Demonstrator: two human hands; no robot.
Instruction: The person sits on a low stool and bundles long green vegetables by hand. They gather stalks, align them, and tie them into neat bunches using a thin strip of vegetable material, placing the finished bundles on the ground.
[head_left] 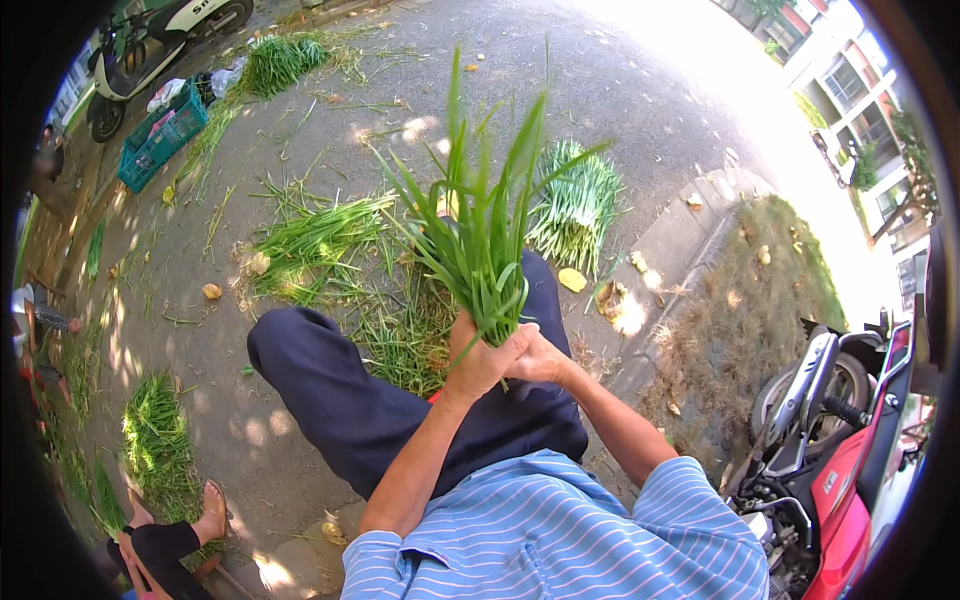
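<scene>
In front of my lap an upright bunch of garlic chives (485, 250) fans out, its long flat leaves pointing away from me. My left hand (474, 362) wraps round the lower end of the bunch. Close against it, my right hand (540, 357) is also closed round the base, so the stem ends are mostly hidden. Loose chives (405, 340) lie on the ground between my knees. Beyond my left knee is a flat pile of chives (318, 245). A neat bundle of chives (575, 205) with pale stems rests past my right knee.
A teal crate (163, 137) with bags stands far left, beside another chive pile (283, 62) and a parked scooter (150, 50). At lower left a person's sandalled foot (212, 512) is near more greens (158, 435). A kerb (690, 270) and a red motorcycle (845, 480) are on my right.
</scene>
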